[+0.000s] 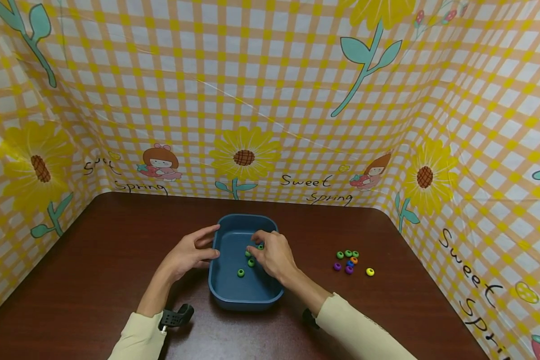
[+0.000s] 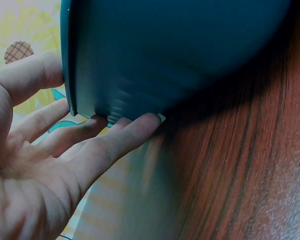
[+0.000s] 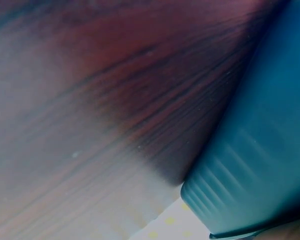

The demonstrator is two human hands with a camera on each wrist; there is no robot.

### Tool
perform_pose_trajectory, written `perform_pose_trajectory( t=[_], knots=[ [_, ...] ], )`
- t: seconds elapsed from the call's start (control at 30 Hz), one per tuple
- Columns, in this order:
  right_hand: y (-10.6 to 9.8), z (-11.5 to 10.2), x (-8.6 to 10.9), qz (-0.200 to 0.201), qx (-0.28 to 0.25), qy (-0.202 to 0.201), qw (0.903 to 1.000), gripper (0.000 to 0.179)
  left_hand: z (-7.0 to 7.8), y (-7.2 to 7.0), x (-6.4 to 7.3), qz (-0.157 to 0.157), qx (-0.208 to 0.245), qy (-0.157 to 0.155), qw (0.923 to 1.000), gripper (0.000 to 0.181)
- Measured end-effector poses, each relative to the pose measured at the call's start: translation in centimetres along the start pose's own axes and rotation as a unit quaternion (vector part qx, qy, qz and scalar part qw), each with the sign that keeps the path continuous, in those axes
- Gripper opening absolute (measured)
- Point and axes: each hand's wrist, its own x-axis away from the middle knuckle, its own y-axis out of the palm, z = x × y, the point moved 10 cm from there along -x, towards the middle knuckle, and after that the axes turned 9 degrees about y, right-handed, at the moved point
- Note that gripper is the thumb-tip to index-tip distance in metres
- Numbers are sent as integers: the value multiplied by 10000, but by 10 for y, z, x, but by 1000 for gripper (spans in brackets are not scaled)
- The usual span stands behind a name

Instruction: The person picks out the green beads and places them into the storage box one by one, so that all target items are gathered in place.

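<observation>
We're watching the blue bin (image 1: 245, 304) sitting approx. mid-table (image 1: 130, 240), open side facing up, long axis running near-to-far, a short end facing us. L hand (image 1: 185, 255) is holding its fingers spread wide, fingertips touching the bin's L wall. R hand (image 1: 276, 254) is hovering over the bin's R side, thumb & fingers bending close to green beads (image 1: 240, 275); we can't tell if it's pinching one. Those beads are lying on the bin floor. Out R, we're seeing mixed-colour beads (image 1: 354, 260) lying grouped, yellow one sitting apart.
</observation>
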Motion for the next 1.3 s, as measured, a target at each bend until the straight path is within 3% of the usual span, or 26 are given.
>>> perform_pose_trajectory(
  t=[0.67, 1.0, 1.3],
  knots=[
    [-8, 2, -2, 177, -474, -64, 9987, 24, -2, 0, 0, -61, 25, 2, 10000, 72],
    [-40, 17, -3, 461, -657, 36, 9968, 22, -1, -1, 0, 25, 43, 10, 10000, 73],
    [-71, 52, 0, 459, -457, 343, 9973, 26, -1, -1, 0, 8, 13, 36, 10000, 74]
  ],
)
